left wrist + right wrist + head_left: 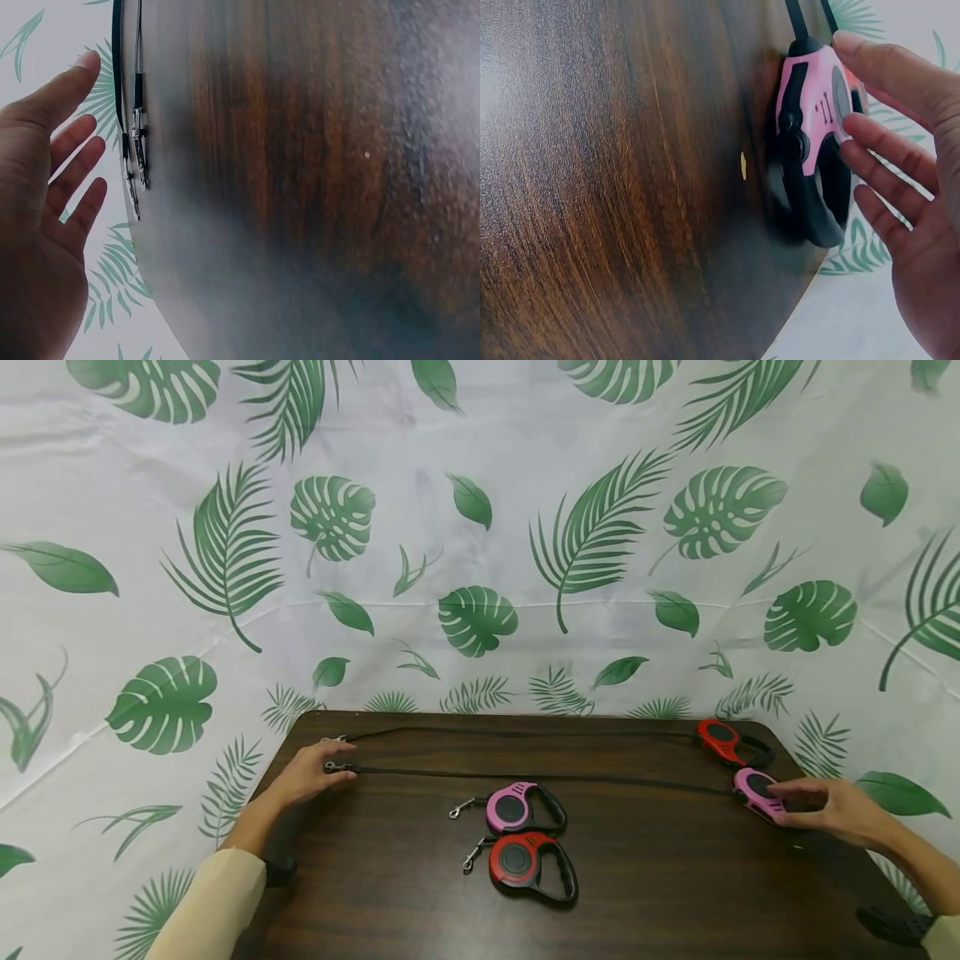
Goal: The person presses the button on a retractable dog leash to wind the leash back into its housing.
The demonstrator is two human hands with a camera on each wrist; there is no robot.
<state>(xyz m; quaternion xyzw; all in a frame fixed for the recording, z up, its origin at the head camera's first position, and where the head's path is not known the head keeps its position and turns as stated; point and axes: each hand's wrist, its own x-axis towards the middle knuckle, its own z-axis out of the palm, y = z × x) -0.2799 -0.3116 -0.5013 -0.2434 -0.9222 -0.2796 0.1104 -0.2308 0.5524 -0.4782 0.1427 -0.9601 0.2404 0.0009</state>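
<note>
A pink retractable dog leash (752, 785) lies at the right of the table, its black strap (540, 776) drawn out to a metal clip (339, 767) at the left. Behind it a red retractable leash (718, 737) has its strap drawn out much the same way. My left hand (306, 774) hovers by the two clip ends, thumb and fingers spread, holding nothing; in the left wrist view both clips (139, 150) show beyond the fingers. My right hand (832, 808) is beside the pink leash, relaxed fingertips (866, 129) right at its casing (821, 97), without a grip.
Near the middle of the dark wooden table (375, 877) lie a second pink leash (510, 808) and a second red leash (515, 860), straps wound in and clips pointing left. A leaf-print cloth (420, 635) hangs behind the table. A small pale mark (743, 165) shows on the wood.
</note>
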